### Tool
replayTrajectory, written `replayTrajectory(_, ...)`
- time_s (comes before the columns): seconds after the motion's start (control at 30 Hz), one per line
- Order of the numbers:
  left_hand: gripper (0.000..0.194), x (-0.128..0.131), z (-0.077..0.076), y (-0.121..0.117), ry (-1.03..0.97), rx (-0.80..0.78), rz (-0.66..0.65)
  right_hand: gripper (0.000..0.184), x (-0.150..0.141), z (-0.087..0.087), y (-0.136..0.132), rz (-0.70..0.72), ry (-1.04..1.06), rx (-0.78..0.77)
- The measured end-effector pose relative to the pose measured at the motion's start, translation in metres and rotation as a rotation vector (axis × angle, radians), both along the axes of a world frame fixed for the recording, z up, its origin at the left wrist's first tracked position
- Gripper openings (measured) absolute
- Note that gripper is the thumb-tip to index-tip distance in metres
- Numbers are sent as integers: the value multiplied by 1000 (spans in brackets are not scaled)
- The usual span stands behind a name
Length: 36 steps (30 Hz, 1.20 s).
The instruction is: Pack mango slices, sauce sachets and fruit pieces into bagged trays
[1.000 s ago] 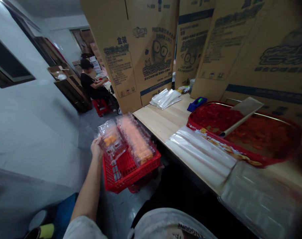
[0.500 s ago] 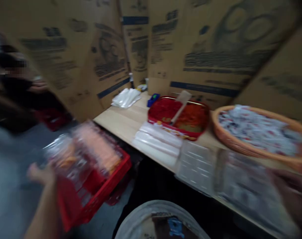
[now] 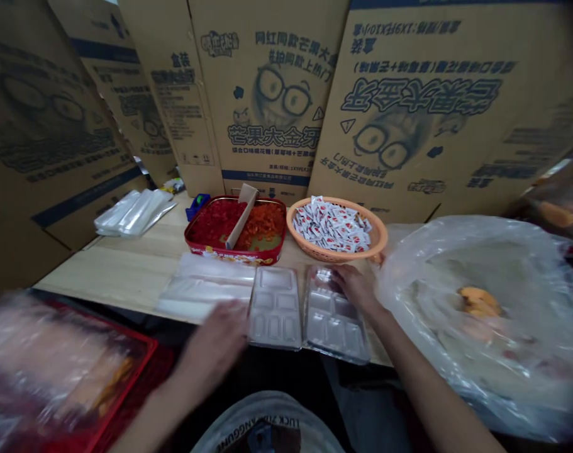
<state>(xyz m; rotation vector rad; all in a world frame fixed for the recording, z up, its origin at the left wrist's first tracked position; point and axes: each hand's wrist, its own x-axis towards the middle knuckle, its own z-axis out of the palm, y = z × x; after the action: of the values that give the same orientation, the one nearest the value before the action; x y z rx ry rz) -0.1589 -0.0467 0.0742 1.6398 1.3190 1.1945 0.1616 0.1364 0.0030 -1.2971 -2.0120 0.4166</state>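
My right hand (image 3: 355, 286) is at the far edge of a clear compartment tray (image 3: 336, 318), its fingers closed over the upper rim. Something reddish shows by the fingertips, too small to make out. Beside it lies another clear compartment tray (image 3: 275, 308); both trays reach the table's front edge. My left hand (image 3: 222, 336) is smeared by motion just left of that second tray, over the front edge of the flat clear plastic bags (image 3: 205, 283). Whether its fingers hold anything cannot be seen.
A red tin (image 3: 236, 253) holds red and orange shreds and a flat stick. An orange basket (image 3: 378, 236) contains small white sachets. Plastic sleeves (image 3: 135, 212) and a blue tape dispenser (image 3: 196, 206) lie left. A red crate (image 3: 142, 355), large plastic bag (image 3: 432, 251) and cardboard walls (image 3: 267, 94) surround me.
My view has swung right. My left hand has come from the packages in the red crate to beside the trays. My right hand now rests at the right tray's far edge.
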Motion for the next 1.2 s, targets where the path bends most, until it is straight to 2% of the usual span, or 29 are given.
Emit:
replayTrajectory(0.07,40,42,-15,7,346,169,-332,19,-1,-2,3,45,9,-5)
replayTrajectory(0.1,45,63,-25,13,521,268,-466,19,-1,-2,4,61,9,-4)
replayTrajectory(0.13,47,82,-36,19,661,355,-544,19,-2,-2,4,72,6,-1)
replayTrajectory(0.23,43,118,-61,33,845,477,-566,20,-3,-2,4,74,-9,28)
replayTrajectory(0.33,43,124,-73,37,878,514,-549,21,-2,-2,4,53,-19,75)
replayTrajectory(0.5,44,119,-69,34,830,483,-568,23,2,-4,2,29,-99,286)
replayTrajectory(0.63,46,121,-65,34,767,389,-609,24,1,4,-3,55,-127,398)
replayTrajectory(0.77,49,121,-63,35,627,295,-625,23,2,17,-11,92,-132,434)
replayTrajectory(0.87,58,120,-54,34,420,229,-605,26,4,29,-18,69,-95,470)
replayTrajectory(0.93,67,122,-44,35,211,159,-494,24,5,38,-23,1,-19,508)
replayTrajectory(0.97,70,125,-38,37,77,103,-395,23,5,43,-25,-29,19,518)
replayTrajectory(1.07,74,137,-23,48,-389,-178,-129,18,1,59,-30,-39,105,489)
replayTrajectory(1.13,63,143,-15,59,-657,-391,-81,16,-2,70,-31,-5,169,430)
replayTrajectory(1.2,44,144,-8,68,-820,-524,-77,15,-5,82,-29,-39,293,335)
